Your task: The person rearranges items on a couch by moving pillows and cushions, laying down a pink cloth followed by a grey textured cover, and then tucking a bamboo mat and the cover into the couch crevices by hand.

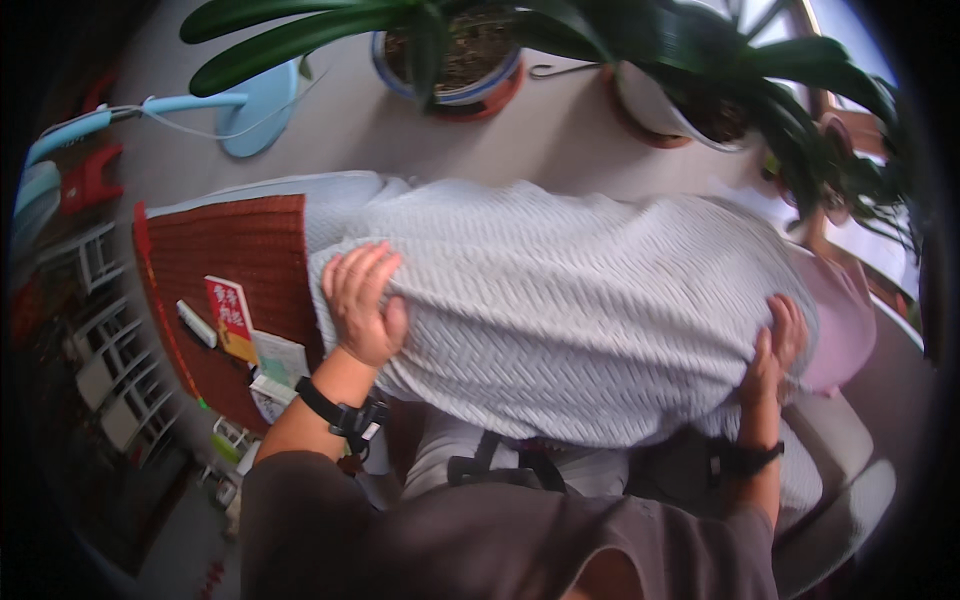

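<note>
A light grey quilted fabric cover (pixel 570 300) with a zigzag pattern lies spread out in front of me, its near part hanging toward my lap. My left hand (pixel 365 304) is at its left end, fingers over the cloth and thumb apart, with cloth between them. At the right end my right hand (pixel 776 349) grips the edge, partly hidden by its own thumb side. Between the two hands runs a long raised fold. Under the left end, more pale fabric (pixel 345 196) shows. Beyond the right end is a pink cloth or cushion (pixel 836 326).
Potted plants (pixel 450 71) stand along the far side, long leaves reaching over the table (pixel 540 142). At the left are a reddish-brown slatted mat (pixel 232 232), a red book (pixel 229 307), other booklets (pixel 279 356) and a blue lamp base (pixel 259 112). A chair (pixel 829 435) stands right.
</note>
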### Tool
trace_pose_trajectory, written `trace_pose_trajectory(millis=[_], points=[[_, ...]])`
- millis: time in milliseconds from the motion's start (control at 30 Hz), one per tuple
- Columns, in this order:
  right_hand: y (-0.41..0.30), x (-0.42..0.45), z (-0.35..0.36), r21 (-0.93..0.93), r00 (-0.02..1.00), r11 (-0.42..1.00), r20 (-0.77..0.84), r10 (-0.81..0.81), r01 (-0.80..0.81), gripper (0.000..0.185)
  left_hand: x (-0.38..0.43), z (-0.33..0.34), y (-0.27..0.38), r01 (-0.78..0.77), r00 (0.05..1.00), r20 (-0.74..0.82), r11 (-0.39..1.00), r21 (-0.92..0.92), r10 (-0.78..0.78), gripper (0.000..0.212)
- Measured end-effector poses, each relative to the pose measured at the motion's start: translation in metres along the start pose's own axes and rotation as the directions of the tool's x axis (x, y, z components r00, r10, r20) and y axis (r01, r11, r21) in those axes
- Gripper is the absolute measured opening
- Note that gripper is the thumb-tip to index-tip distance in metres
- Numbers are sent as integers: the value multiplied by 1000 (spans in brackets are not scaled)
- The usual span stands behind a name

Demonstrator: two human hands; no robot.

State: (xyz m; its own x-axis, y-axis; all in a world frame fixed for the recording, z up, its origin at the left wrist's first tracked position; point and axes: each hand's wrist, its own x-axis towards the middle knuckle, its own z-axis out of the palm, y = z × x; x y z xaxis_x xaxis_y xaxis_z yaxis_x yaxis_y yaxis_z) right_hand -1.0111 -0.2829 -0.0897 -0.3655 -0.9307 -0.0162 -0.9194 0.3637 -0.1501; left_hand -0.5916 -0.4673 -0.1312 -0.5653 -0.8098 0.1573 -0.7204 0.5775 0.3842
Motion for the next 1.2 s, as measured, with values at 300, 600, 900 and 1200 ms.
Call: trace_pose_trajectory(millis=[300, 600, 900, 1200], points=[[63, 81, -35, 176, 822, 910, 516, 239, -375, 41, 3, -16, 7, -34, 998, -65, 993, -113, 27, 28], [88, 83, -20, -163, 849, 933, 388, 359, -320, 39, 90, -2, -48, 354, 754, 530, 920, 168, -387, 47], [100, 90, -39, 254, 826, 817, -103, 555, -517, 34, 136, 26, -76, 356, 810, 391, 897, 263, -436, 21], [73, 33, -4, -215, 870, 868, 123, 478, -447, 41, 64, -23, 7, 162, 959, 256, 977, -142, -122, 48]])
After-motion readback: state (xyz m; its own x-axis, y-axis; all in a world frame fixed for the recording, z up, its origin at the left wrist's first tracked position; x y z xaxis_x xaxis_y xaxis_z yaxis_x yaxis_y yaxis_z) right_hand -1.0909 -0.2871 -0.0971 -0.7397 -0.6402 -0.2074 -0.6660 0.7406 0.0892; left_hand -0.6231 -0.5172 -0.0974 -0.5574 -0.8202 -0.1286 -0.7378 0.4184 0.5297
